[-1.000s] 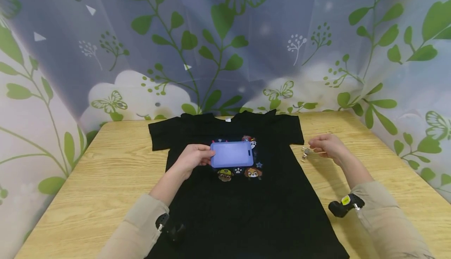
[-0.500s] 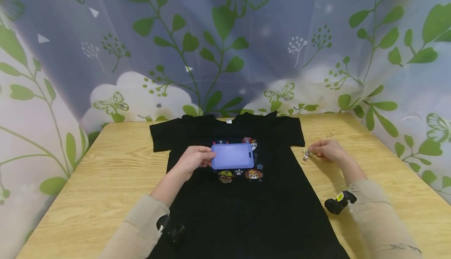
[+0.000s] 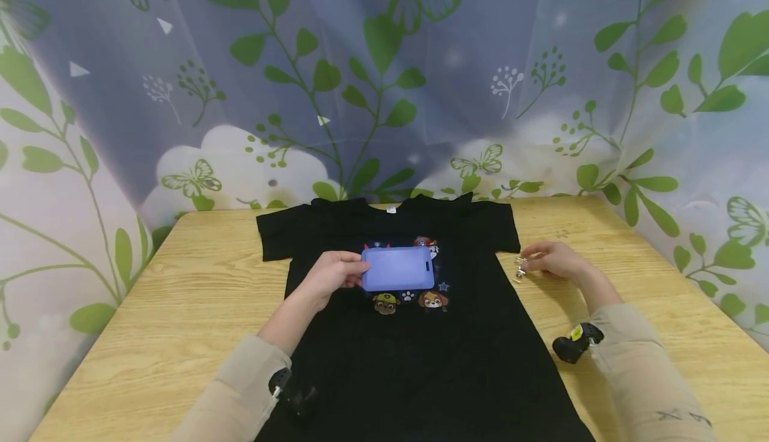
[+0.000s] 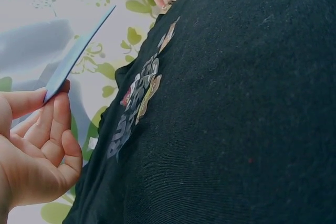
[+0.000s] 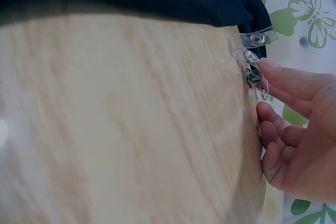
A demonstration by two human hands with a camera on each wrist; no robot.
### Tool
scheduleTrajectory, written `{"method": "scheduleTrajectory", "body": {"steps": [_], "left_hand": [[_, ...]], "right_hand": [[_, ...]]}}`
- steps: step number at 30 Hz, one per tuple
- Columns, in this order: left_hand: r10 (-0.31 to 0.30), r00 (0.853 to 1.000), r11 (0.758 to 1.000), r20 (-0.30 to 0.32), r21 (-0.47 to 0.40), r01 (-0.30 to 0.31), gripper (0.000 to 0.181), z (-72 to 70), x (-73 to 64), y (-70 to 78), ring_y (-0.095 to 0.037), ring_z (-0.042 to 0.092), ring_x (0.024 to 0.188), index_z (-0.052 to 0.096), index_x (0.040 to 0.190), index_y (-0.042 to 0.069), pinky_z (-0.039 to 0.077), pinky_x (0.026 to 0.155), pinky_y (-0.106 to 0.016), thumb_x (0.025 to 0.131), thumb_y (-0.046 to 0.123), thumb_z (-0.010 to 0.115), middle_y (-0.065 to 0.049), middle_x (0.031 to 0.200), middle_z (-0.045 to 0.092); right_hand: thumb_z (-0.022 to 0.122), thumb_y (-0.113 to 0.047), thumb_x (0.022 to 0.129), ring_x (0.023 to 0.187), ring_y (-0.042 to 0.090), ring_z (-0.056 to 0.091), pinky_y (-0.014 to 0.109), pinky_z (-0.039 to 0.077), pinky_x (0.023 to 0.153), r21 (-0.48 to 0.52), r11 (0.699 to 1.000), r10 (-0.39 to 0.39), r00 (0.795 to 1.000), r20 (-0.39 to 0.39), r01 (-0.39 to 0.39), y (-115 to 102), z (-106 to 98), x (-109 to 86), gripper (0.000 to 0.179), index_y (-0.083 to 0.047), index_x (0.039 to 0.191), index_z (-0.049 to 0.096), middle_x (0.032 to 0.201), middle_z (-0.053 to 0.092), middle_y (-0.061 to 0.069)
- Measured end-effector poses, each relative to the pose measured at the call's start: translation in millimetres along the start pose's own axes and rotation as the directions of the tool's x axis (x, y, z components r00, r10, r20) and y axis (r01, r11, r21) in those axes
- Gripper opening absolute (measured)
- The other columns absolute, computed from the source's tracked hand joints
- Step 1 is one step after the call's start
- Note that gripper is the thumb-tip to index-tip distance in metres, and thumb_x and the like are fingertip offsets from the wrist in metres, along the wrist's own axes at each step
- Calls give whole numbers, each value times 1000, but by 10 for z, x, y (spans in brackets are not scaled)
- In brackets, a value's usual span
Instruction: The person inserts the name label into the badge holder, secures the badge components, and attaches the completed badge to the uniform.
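Observation:
My left hand [image 3: 334, 274] pinches the left end of a flat periwinkle-blue badge holder [image 3: 398, 268] with a slot at its right end. The holder is above the printed chest of a black T-shirt [image 3: 408, 355] laid out flat; in the left wrist view the badge holder [image 4: 79, 51] appears edge-on. At the shirt's right sleeve, my right hand [image 3: 559, 260] is at a small metal badge clip with a clear strap. The right wrist view has the thumb and finger of my right hand [image 5: 304, 124] pinching this badge clip [image 5: 254, 75], beside another clear snap strap [image 5: 257, 39].
The wooden table [image 3: 180, 302] extends on both sides of the shirt. A patterned cloth backdrop [image 3: 384, 95] rises along the back and both sides. A small, faint item [image 3: 562, 234] lies behind my right hand, too small to identify.
My right hand has lowered slightly and its fingers have come down onto the badge clip. The left hand keeps the badge holder in nearly the same place.

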State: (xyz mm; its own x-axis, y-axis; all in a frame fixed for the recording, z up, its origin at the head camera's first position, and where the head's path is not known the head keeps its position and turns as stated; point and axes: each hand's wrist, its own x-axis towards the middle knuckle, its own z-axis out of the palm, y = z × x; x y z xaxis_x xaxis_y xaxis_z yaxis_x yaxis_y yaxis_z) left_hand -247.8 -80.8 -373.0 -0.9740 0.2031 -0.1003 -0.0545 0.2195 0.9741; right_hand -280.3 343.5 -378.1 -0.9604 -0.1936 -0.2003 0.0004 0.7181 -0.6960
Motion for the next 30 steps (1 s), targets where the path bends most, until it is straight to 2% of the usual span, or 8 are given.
{"method": "scheduleTrajectory", "body": {"steps": [4, 7, 11, 15, 20, 26, 30], "left_hand": [[2, 1000, 1000, 4, -3, -2, 23, -4, -7, 4, -13, 57, 64, 65, 99, -7, 45, 67, -31, 86, 13, 62, -2, 69, 61], [4, 1000, 1000, 3, -5, -4, 23, -6, -12, 9, -14, 57, 64, 65, 100, -7, 45, 67, -31, 87, 12, 62, -2, 69, 61], [9, 1000, 1000, 2, -1, -9, 24, -5, -11, 8, -14, 57, 64, 65, 100, -7, 45, 67, -32, 87, 13, 62, -3, 70, 62], [4, 1000, 1000, 2, 5, -4, 24, -8, -6, -2, -14, 57, 64, 65, 100, -7, 45, 67, -31, 86, 13, 62, -4, 70, 62], [0, 1000, 1000, 1, 4, 0, 23, -13, 7, -11, -15, 58, 65, 65, 98, -6, 45, 67, -30, 86, 13, 63, -4, 70, 62], [-1, 1000, 1000, 7, -2, 1, 23, 3, 19, -5, -15, 58, 64, 65, 99, -6, 45, 68, -32, 86, 13, 63, -3, 69, 62], [-7, 1000, 1000, 8, 2, 7, 24, 28, 19, -7, -15, 57, 64, 65, 99, -6, 44, 66, -30, 86, 13, 62, -3, 70, 62]], "right_hand": [[64, -23, 88, 104, 34, 49, 38, 44, 82, -43, 999, -30, 1000, 1, 30, 4, 9, 5, 44, 9, 118, 54, 120, 50, 28], [64, -20, 87, 91, 24, 50, 33, 43, 75, -66, 997, -49, 999, 3, 49, 5, 16, 9, 33, 6, 106, 60, 104, 59, 18], [64, -14, 86, 81, 17, 47, 31, 40, 70, -51, 997, -55, 998, -7, 55, 9, 32, 8, 20, 4, 94, 62, 91, 61, 7], [61, -11, 88, 77, 16, 47, 30, 40, 68, -15, 999, -44, 998, -36, 43, 22, 38, -15, 16, 4, 93, 62, 87, 59, 4], [60, -12, 89, 71, 16, 50, 29, 43, 64, 75, 997, -18, 998, -54, 22, 16, 20, -76, 19, 6, 95, 59, 77, 57, 3], [57, -16, 92, 69, 13, 50, 29, 41, 63, 132, 991, -17, 999, -35, 21, -17, -14, -108, 19, 3, 95, 54, 80, 62, 2], [57, -18, 92, 70, 12, 49, 30, 40, 63, 140, 990, -4, 1000, -26, 7, -39, -12, -121, 19, 0, 94, 51, 79, 59, 0]]}}
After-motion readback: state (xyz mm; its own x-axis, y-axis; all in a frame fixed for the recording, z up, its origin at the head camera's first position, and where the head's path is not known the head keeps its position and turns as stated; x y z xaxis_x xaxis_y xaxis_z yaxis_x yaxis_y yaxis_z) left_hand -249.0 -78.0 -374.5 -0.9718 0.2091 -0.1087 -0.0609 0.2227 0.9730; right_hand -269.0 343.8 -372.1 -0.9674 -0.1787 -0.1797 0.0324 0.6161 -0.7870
